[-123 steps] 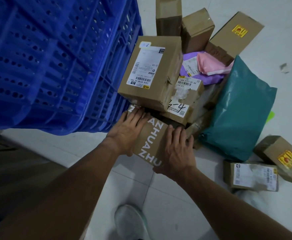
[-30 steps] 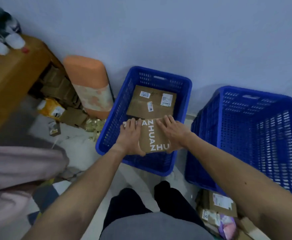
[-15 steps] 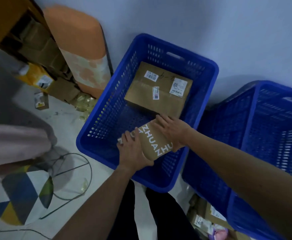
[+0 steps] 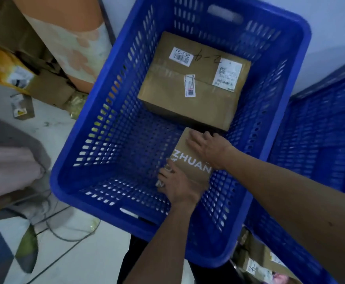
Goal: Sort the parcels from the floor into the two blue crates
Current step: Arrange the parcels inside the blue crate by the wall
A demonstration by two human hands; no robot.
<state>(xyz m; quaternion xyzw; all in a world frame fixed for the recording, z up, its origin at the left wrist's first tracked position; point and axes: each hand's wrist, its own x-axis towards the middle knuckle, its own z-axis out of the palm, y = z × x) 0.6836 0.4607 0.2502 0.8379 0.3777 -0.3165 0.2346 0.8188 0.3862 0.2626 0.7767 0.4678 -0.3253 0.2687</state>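
A small brown box printed ZHUAN (image 4: 190, 160) is low inside the left blue crate (image 4: 69, 181), by its right wall. My left hand (image 4: 179, 186) grips the box's near end. My right hand (image 4: 207, 147) lies over its far end with fingers curled round the edge. A large brown parcel with white labels (image 4: 194, 80) lies at the crate's far end, just beyond the small box. The second blue crate (image 4: 321, 140) stands to the right, its inside mostly out of view.
More parcels (image 4: 257, 265) lie on the floor at the bottom right, between the crates. Left of the crate stand an orange roll (image 4: 65, 37), cardboard boxes (image 4: 48, 89) and a small carton (image 4: 22, 106). Cables (image 4: 65, 238) and pink cloth (image 4: 9, 169) lie on the floor.
Both hands carried the ZHUAN box from the floor pile over the left crate and have lowered it inside, toward the right wall. The camera has moved closer over the crate.
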